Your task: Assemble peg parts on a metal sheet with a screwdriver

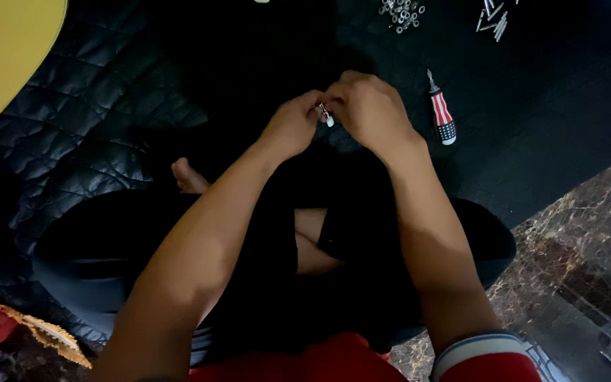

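I sit cross-legged on a black quilted mat, and both my hands meet in front of me above my lap, which puts the work close under my eyes.

My left hand is curled, fingertips pinched on a small metal part with a white tip. My right hand is closed over the same piece from the other side, thumb and forefinger pressed to it. The two hands touch at the fingertips, so the piece is braced between them and cannot slip; it is held in the air, off the mat. The part is too small and too covered for me to tell its kind.

A short screwdriver with a red-and-white striped handle lies on the mat just beside my right hand, blade pointing away from me, handle toward me, within easy reach. Neither hand touches it.

Farther off, at the top edge of the mat, a small heap of silvery washers or nuts sits apart from a loose group of screws, the two sorts kept separate.

A yellow curved surface shows at the upper left; a dark marbled floor borders the mat on the right.
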